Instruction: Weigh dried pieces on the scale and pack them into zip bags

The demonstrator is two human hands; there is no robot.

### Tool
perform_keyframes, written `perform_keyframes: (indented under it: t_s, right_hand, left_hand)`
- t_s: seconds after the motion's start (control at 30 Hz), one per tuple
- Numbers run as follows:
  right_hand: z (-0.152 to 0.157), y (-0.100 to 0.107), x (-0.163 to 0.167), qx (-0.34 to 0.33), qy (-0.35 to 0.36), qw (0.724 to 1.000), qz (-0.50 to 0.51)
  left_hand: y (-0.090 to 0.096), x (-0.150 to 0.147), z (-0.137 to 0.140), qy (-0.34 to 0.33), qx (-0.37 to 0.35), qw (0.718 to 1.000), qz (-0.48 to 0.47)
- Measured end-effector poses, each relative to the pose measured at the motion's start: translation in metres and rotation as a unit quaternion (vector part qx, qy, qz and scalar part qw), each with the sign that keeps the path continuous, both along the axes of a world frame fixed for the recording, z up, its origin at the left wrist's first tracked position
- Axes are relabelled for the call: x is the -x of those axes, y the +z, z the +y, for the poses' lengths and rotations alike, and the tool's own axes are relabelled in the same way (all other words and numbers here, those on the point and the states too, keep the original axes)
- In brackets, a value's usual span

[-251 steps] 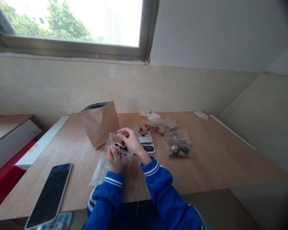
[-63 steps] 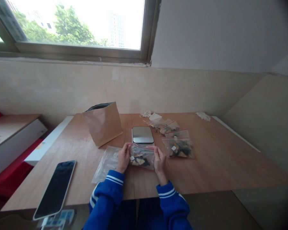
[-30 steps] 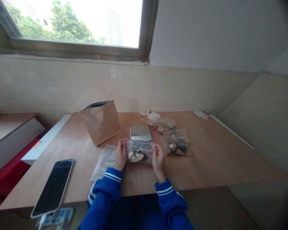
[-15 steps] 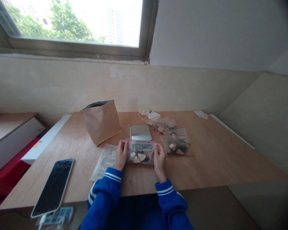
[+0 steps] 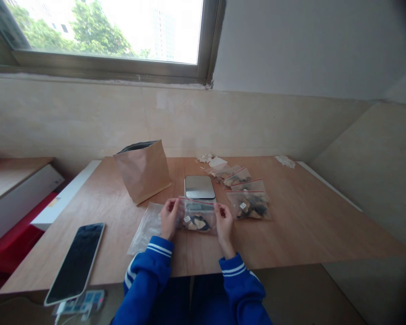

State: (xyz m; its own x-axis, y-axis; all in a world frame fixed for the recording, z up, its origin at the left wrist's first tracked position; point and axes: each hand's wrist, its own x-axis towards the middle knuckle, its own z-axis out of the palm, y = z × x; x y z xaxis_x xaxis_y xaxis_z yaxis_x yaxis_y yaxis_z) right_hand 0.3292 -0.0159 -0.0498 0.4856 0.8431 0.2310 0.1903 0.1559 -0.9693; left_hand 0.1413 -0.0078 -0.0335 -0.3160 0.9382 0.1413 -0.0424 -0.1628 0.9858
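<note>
While two hands share the work, exactly one clear zip-lock bag [image 5: 199,222] is between them, its red zip strip running along the top edge. The left hand [image 5: 169,220] pinches the upper left corner between thumb and fingers, and the right hand [image 5: 224,223] pinches the upper right corner in the same way, so each grip is narrow and closed on plastic. The bag hangs stretched between the two pinches, its body below the fingertips; whether its bottom edge touches the wooden tabletop [image 5: 291,225] cannot be told. Inside it, low down, lies a cluster of pale and dark dried slices [image 5: 196,222], too heaped to count, with one small white square [image 5: 187,219] toward the left. Just beyond the bag stands one digital scale [image 5: 199,187], its front partly showing through the clear plastic. To the right, at least four filled zip-lock bags [image 5: 252,208] overlap in a row reaching back toward the wall, the nearest lying close to the right hand. Beside the left wrist are flat clear bags [image 5: 144,231], their number unclear. One brown kraft pouch [image 5: 144,174] stands upright with its mouth open behind them, and one smartphone [image 5: 76,263] lies at the near left, overhanging the table edge.
</note>
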Motion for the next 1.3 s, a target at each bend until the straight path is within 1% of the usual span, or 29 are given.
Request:
perform_keyframes:
  t_s: [0.07, 0.23, 0.3, 0.4, 0.63, 0.97, 1.17, 1.3]
  right_hand:
    - [0.001, -0.001, -0.001, -0.007, -0.009, 1.0, 0.015]
    - [0.003, -0.004, -0.005, -0.012, -0.025, 0.999, 0.037]
    - [0.004, -0.004, -0.006, -0.011, -0.026, 0.999, 0.03]
    - [0.003, -0.005, -0.006, -0.016, -0.034, 0.999, 0.023]
    - [0.002, -0.008, -0.006, -0.029, -0.04, 0.998, -0.029]
    - [-0.001, -0.001, -0.003, -0.051, -0.063, 0.994, -0.073]
    - [-0.001, -0.001, -0.004, -0.052, -0.072, 0.994, -0.06]
    - [-0.001, 0.0, -0.004, -0.039, -0.051, 0.998, -0.024]
  left_hand:
    - [0.0, 0.0, 0.0, -0.005, -0.003, 1.0, -0.009]
    - [0.005, 0.0, -0.002, -0.009, -0.008, 0.999, 0.037]
    - [0.006, 0.0, -0.003, -0.012, -0.005, 0.999, 0.047]
    - [0.008, 0.0, -0.004, 0.002, -0.009, 0.998, 0.067]
    - [0.011, -0.001, -0.004, 0.019, -0.018, 0.996, 0.085]
    - [0.009, -0.003, -0.004, 0.033, -0.021, 0.995, 0.09]
    - [0.012, -0.003, -0.006, 0.009, -0.014, 0.997, 0.077]
    - [0.009, -0.003, -0.004, -0.021, -0.009, 0.998, 0.057]
